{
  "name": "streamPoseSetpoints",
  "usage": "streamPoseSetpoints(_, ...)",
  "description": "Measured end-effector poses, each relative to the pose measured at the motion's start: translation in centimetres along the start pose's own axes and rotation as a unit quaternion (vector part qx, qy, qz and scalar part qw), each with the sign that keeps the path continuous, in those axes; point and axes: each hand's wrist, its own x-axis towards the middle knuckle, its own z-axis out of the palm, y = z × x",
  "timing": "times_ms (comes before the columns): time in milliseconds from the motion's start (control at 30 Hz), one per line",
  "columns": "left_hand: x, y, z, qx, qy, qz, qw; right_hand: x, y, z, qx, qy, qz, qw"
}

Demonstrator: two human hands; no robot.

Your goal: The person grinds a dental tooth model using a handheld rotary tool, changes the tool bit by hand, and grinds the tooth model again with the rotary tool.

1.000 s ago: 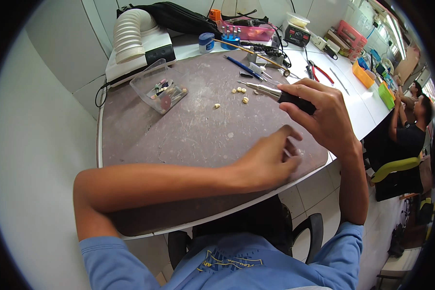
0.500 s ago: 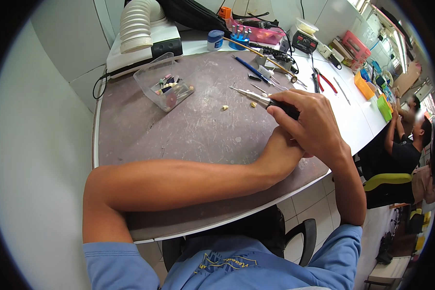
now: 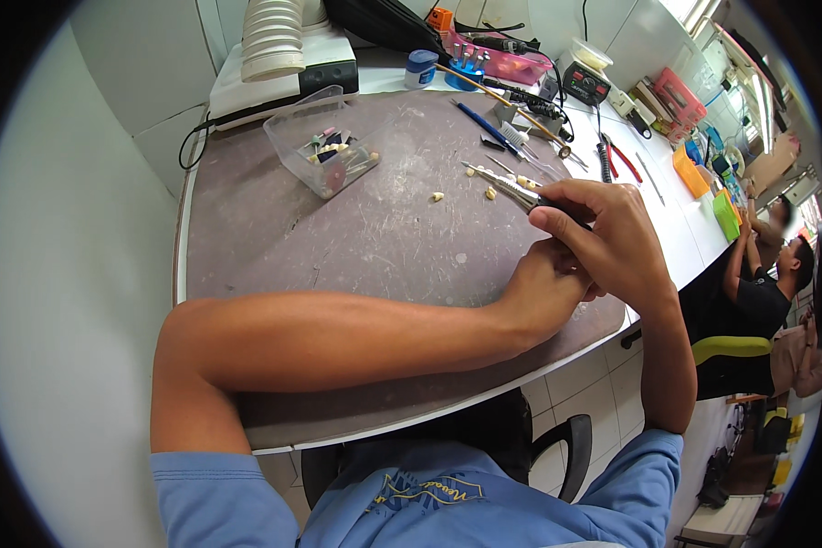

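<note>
My right hand (image 3: pixel 616 239) grips a slim tool (image 3: pixel 511 186) by its black handle, its metal tip pointing up-left over a scratched grey-brown mat (image 3: pixel 356 247). Below it, my left hand (image 3: pixel 539 288) has curled fingers, partly covered by my right hand; what they hold is hidden. The two hands look to be touching. Small cream tooth-like pieces (image 3: pixel 437 196) lie beyond the tool tip, near a blue pen (image 3: pixel 479 121) and other instruments. A clear plastic box (image 3: pixel 292 137) of small mixed pieces stands at the left of the mat.
A white machine with a ribbed hose (image 3: pixel 271 41) stands back left, near a pink tray (image 3: pixel 511 66), a control unit (image 3: pixel 583 82) and red-handled pliers (image 3: pixel 623 163). Orange (image 3: pixel 690 172) and green (image 3: pixel 727 216) bins sit rightward, where co-workers (image 3: pixel 758 297) sit. A wall borders the left.
My left hand has moved right and up, its fingers now under my right hand. My right hand has come lower, still holding the tool. The camera view has shifted slightly.
</note>
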Motion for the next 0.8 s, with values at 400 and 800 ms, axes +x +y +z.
streamPoseSetpoints(400, -0.8, 0.4, 0.1, 0.085, -0.053, 0.025, 0.995, -0.6, 1.0, -1.8, 0.187, -0.102, 0.064, 0.975)
streamPoseSetpoints(800, -0.3, 1.9, -0.8, 0.287, -0.078, 0.233, 0.926, -12.3, -0.5, 1.6, 0.381, 0.098, -0.069, 0.917)
